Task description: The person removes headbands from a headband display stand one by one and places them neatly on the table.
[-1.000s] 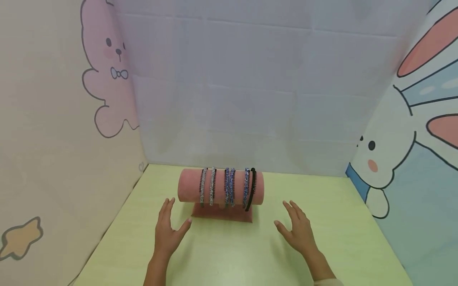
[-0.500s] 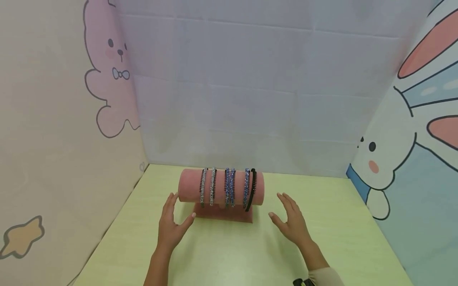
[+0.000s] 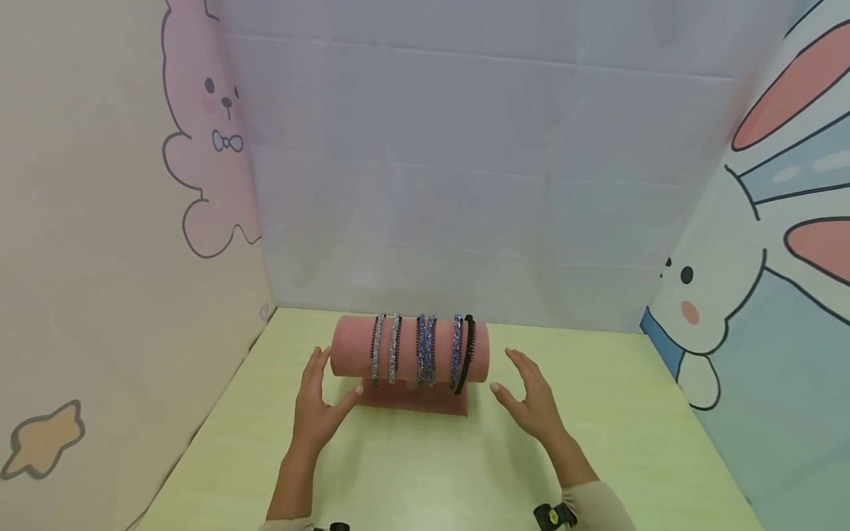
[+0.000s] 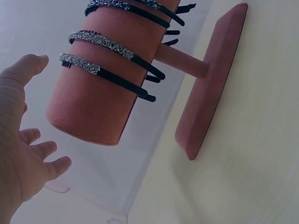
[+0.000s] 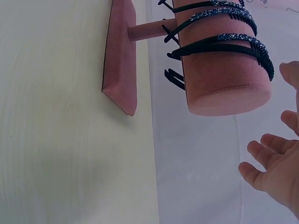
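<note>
A pink velvet headband stand [image 3: 352,346] rests on the table, a horizontal roll on a short post over a flat base [image 3: 415,400]. Several headbands hang round the roll. Two silver glitter headbands [image 3: 395,348] are at the left, blue glitter headbands [image 3: 426,349] in the middle and right, and a plain black headband [image 3: 468,354] at the right end. My left hand [image 3: 315,413] is spread beside the roll's left end, its fingertips close to it in the head view. On the other side my right hand [image 3: 538,405] is spread, apart from the roll's right end. Both hands hold nothing.
The pale yellow-green table [image 3: 425,472] runs back to a white cloth backdrop [image 3: 458,162]. Side walls with cartoon prints, a pink bear [image 3: 206,147] at left and a white rabbit [image 3: 710,295] at right, border it. A dark wrist device [image 3: 554,516] sits by the right sleeve.
Both hands have moved forward, and the right hand also leftward, nearer the ends of the headband stand. The stand and headbands have stayed put.
</note>
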### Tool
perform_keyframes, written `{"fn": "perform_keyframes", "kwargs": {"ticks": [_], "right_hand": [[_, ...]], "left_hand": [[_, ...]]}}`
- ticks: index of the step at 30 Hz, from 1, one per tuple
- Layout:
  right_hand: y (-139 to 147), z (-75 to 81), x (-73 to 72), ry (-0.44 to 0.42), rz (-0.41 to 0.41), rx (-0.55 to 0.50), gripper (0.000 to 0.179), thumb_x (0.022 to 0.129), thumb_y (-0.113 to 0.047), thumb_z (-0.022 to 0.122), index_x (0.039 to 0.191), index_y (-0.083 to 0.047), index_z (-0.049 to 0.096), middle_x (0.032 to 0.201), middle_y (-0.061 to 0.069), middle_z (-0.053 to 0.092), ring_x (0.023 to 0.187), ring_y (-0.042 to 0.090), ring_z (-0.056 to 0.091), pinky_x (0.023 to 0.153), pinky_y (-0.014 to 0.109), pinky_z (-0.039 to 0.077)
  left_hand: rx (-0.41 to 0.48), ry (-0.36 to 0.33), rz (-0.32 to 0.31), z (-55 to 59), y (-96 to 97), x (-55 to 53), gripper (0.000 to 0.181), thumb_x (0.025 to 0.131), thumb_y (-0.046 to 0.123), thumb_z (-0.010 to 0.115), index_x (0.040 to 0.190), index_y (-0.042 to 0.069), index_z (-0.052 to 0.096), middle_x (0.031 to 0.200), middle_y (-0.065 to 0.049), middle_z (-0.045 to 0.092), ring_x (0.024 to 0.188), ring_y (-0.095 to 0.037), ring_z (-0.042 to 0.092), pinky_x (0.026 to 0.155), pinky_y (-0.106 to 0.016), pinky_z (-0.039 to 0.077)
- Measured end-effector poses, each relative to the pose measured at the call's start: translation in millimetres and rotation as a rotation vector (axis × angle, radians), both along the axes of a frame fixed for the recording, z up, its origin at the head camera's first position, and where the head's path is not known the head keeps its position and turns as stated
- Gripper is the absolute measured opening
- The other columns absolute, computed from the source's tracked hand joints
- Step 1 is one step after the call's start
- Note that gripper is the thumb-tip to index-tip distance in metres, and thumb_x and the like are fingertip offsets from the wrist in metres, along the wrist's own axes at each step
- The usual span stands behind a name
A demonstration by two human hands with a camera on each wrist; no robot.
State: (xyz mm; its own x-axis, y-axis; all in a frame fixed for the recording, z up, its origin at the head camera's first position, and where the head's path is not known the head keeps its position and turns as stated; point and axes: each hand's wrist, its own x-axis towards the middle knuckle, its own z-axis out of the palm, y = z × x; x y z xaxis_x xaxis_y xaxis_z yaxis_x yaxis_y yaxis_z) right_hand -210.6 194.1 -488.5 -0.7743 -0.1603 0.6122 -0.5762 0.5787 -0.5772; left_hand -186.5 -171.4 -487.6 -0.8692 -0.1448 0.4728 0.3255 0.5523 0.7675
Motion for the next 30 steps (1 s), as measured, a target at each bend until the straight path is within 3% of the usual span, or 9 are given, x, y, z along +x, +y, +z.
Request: {"fn": "perform_keyframes", "kwargs": {"ticks": [7, 15, 23, 30], "right_hand": [[-2.2, 3.0, -7.8, -0.002, 0.033, -0.047, 0.064, 0.076, -0.01, 0.074, 0.132, 0.002, 0.046, 0.13, 0.022, 0.048, 0.109, 0.039, 0.05, 0.086, 0.057, 0.039], [-5.4, 11.1, -14.5, -0.112, 0.069, -0.095, 0.064, 0.079, -0.013, 0.071, 0.136, -0.002, 0.043, 0.133, 0.019, 0.046, 0.113, 0.041, 0.048, 0.086, 0.06, 0.038], [-6.7, 17.0, -28.9, -0.113, 0.114, -0.044, 0.065, 0.081, -0.016, 0.071, 0.137, -0.004, 0.041, 0.134, 0.019, 0.044, 0.116, 0.039, 0.045, 0.088, 0.059, 0.037], [-10.9, 23.5, -41.5, -0.142, 0.151, -0.042, 0.066, 0.08, -0.018, 0.071, 0.138, -0.006, 0.041, 0.136, 0.017, 0.042, 0.119, 0.038, 0.042, 0.088, 0.059, 0.037]], "left_hand": [[-0.004, -0.024, -0.025, 4.6, -3.4, -6.7, 0.084, 0.073, 0.026, 0.08, 0.144, 0.018, 0.034, 0.15, -0.008, 0.021, 0.136, -0.031, 0.019, 0.097, -0.063, 0.023], [-0.024, -0.069, -0.064, 8.7, -8.9, -16.0, 0.086, 0.074, 0.027, 0.079, 0.145, 0.018, 0.031, 0.151, -0.011, 0.018, 0.136, -0.034, 0.018, 0.096, -0.064, 0.023], [-0.032, -0.071, -0.083, 10.9, -15.7, -28.3, 0.085, 0.074, 0.03, 0.079, 0.144, 0.017, 0.033, 0.15, -0.015, 0.019, 0.135, -0.036, 0.018, 0.097, -0.064, 0.023], [0.008, -0.11, -0.15, 11.6, -20.5, -41.1, 0.087, 0.074, 0.03, 0.08, 0.145, 0.019, 0.031, 0.15, -0.017, 0.016, 0.135, -0.036, 0.018, 0.096, -0.057, 0.032]]}}
